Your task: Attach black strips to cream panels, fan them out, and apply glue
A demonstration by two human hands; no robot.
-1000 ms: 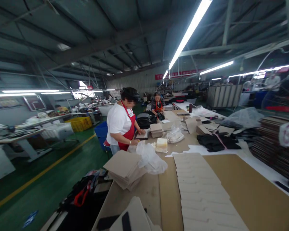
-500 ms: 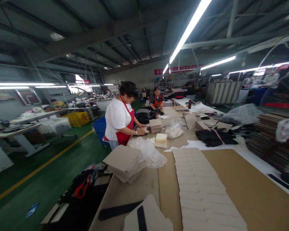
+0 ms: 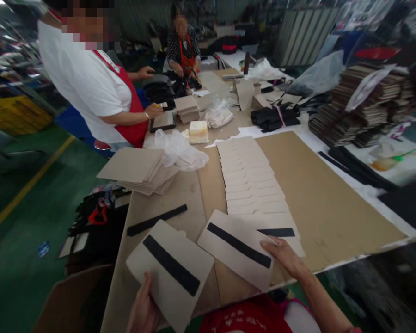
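My left hand (image 3: 143,310) grips the near edge of a grey card panel (image 3: 169,273) that carries a black strip. My right hand (image 3: 284,259) rests with fingers flat on a second card panel with a black strip (image 3: 239,247). That panel lies at the near end of a long overlapped row of grey card pieces (image 3: 249,175) on the brown board table (image 3: 319,194). A loose black strip (image 3: 156,220) lies to the left of both panels.
A stack of grey cards (image 3: 138,169) and a clear plastic bag (image 3: 178,150) sit at the left edge. A person in a white shirt and red apron (image 3: 93,88) works at the left; another person (image 3: 183,44) sits farther back. Dark stacked boards (image 3: 353,108) line the right.
The view has dropped from the hall and ceiling to the near table. Both my hands and the two striped panels have come into sight.
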